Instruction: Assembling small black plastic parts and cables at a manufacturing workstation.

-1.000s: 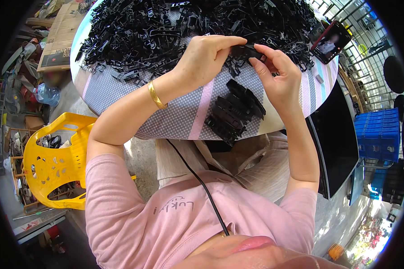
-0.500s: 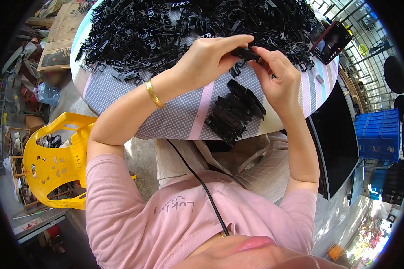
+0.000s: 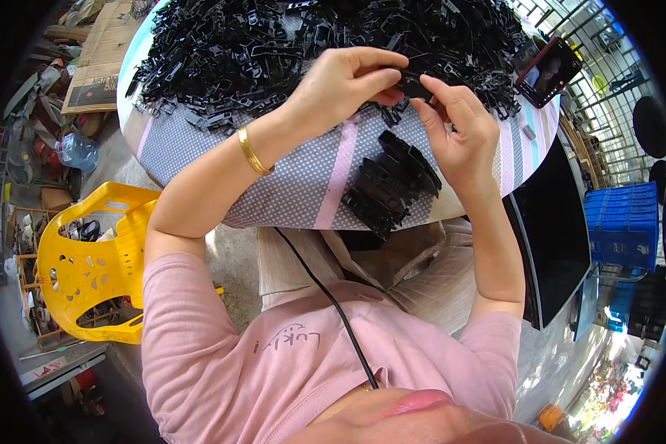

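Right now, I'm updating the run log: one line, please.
left hand: fingers at black part; right hand: pinching it; black pile: on table; black cluster: nearer body

Left hand [image 3: 337,85] now a little farther over the table [image 3: 288,174] than half a second ago; its digits, nearly flush then, now part into a visible gap near the small black part [image 3: 414,87]. Phone [image 3: 547,72] screen shows a different picture from the one a second earlier.
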`<state>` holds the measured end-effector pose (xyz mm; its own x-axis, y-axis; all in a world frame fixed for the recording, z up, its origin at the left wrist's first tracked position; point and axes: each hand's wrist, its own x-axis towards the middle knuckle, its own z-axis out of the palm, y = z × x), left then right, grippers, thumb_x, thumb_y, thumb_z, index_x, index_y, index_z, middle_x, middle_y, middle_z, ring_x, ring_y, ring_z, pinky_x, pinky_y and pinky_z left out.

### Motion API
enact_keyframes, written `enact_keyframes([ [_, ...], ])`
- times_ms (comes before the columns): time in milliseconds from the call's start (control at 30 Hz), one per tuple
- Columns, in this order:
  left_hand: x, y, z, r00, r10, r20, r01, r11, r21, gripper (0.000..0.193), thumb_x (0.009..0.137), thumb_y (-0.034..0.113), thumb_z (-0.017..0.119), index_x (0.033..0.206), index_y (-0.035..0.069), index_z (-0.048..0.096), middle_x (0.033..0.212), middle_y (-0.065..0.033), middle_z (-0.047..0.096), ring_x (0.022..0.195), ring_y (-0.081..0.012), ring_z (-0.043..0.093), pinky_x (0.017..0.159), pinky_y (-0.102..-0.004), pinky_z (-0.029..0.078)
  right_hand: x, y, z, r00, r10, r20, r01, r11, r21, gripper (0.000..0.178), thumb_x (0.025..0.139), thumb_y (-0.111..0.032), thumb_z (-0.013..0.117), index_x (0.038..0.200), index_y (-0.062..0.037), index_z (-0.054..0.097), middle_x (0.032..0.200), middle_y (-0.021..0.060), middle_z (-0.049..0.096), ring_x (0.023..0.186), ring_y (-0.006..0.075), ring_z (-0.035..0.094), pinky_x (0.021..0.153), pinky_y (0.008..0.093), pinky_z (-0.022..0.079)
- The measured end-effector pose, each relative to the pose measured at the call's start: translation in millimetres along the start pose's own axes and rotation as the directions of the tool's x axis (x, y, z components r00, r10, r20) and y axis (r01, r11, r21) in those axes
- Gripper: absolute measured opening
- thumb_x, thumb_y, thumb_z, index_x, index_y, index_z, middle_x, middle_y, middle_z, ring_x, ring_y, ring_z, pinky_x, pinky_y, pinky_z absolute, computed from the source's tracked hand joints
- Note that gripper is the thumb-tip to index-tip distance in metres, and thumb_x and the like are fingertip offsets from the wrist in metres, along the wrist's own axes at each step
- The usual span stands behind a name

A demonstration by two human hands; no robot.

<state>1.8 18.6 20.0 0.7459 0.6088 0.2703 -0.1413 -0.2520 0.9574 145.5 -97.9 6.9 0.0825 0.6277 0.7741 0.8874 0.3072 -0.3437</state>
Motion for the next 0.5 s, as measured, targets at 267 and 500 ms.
enact_keyframes([
  [267,-2,8,-1,0.977,-0.196,0.079,0.205,0.972,-0.117,0.026,0.091,0.01,0.047,0.112,-0.004,0.056,0.096,-0.0131,0.063,0.085,-0.0185,0.065,0.078,-0.0259,0.053,1,-5,-5,0.999,0.011,0.037,-0.012,1.0,0.026,0.026,0.073,-0.006,0.071,0.098,-0.0037,0.064,0.071,0.0049,0.059,0.058,0.0112,0.054,0.051,0.0215,0.044],
  [500,-4,4,0,0.987,-0.154,0.04,0.157,0.983,-0.092,0.026,0.09,0.012,0.052,0.108,-0.006,0.058,0.089,-0.0129,0.065,0.079,-0.0167,0.066,0.073,-0.0244,0.054,3,-7,-10,0.999,0.034,0.011,-0.034,0.997,0.073,0.026,0.073,-0.005,0.071,0.098,-0.0036,0.064,0.069,0.0036,0.057,0.056,0.0098,0.052,0.05,0.0204,0.042],
])
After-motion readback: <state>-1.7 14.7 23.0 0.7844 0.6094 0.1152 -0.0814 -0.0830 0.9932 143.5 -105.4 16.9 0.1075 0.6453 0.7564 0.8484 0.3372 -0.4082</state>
